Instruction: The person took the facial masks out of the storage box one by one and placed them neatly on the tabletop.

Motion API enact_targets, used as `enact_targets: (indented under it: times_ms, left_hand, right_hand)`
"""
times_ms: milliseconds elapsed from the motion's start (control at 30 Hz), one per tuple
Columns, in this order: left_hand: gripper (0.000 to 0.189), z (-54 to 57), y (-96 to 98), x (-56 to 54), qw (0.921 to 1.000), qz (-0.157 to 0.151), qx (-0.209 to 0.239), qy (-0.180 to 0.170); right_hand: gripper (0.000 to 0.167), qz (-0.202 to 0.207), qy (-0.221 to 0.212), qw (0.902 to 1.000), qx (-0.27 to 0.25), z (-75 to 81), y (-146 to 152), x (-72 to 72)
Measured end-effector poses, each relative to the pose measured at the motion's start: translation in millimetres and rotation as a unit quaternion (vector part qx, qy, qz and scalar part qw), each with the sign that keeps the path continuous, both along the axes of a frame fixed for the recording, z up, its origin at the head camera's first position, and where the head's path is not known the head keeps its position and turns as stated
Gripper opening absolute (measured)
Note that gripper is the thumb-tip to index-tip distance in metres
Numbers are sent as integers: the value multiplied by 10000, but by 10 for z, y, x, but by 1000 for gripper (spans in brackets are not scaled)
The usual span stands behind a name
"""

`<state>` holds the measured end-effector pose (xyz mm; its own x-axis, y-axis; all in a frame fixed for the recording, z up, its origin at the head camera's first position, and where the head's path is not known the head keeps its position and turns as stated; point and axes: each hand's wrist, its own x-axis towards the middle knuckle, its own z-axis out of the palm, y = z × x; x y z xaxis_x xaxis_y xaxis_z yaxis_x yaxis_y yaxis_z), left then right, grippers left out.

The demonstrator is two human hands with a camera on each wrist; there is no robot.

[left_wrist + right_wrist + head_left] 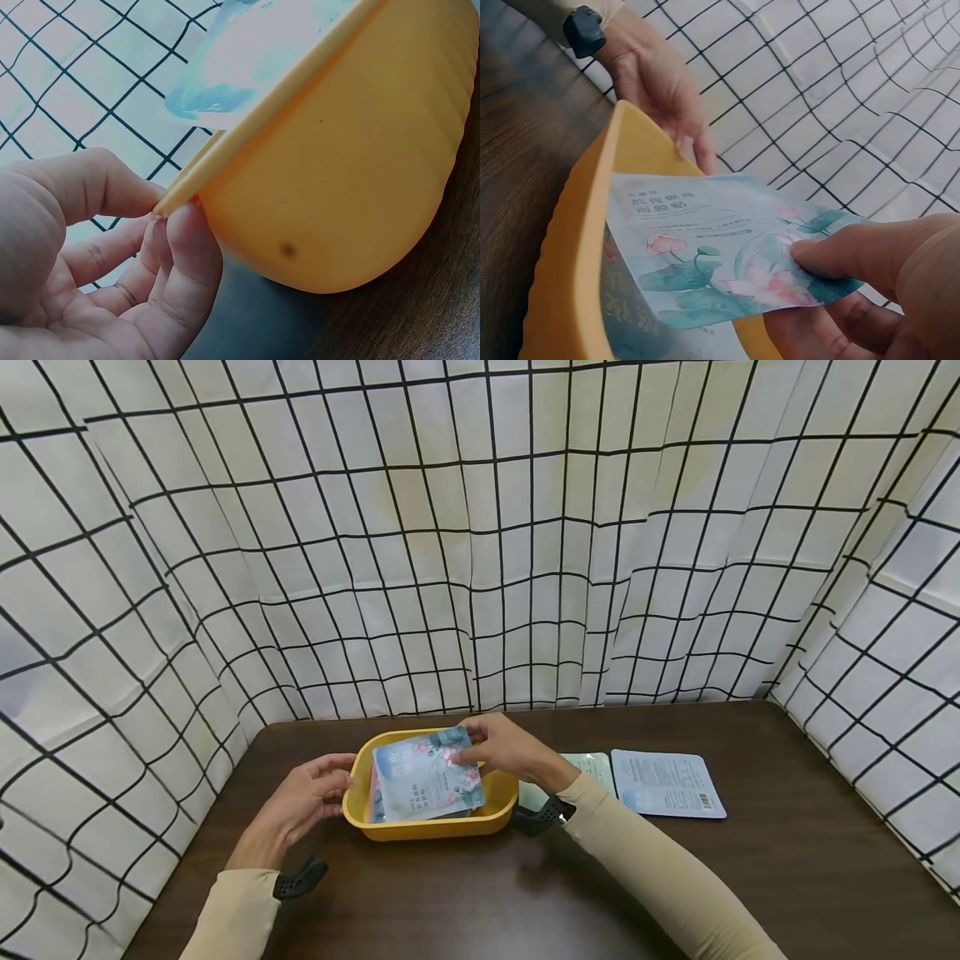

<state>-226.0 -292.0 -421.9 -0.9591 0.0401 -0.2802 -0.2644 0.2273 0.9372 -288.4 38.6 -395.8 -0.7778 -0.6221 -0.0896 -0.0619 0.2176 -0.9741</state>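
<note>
A yellow plastic basin [431, 831] stands on the table, left of its middle. My left hand [306, 797] pinches the basin's left rim between thumb and fingers, as the left wrist view shows closely. My right hand [506, 747] holds a pale blue sachet [727, 251] printed with pink lotus flowers, thumb on its face and fingers beneath. That sachet is tilted over the basin's opening. Below it, another sachet [630, 300] with large characters lies inside the basin, mostly covered.
Right of the basin lie a pale green sachet [592, 766], partly hidden by the right forearm, and a light blue sachet [667, 783] with small print and a barcode. A white curtain with black grid lines [510, 568] surrounds the dark wooden table [795, 852].
</note>
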Motion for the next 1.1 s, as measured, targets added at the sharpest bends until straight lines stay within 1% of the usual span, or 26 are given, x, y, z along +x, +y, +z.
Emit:
enact_targets:
  times_ms: [200,500,933,1100]
  left_hand:
    - [59,-5,-1,-1,10000,21,-23,20]
    - [59,-5,1,-3,10000,33,-25,27]
    - [59,-9,1,6,10000,70,-42,13]
    - [59,-3,-1,14,10000,57,-70,17]
  right_hand:
    - [28,-90,-87,9998,-174,46,111,-6]
    - [34,-168,-196,9990,-365,98,333,-8]
    - [29,-383,-46,9981,-482,212,642,113]
    - [32,-521,37,9975,-481,259,775,170]
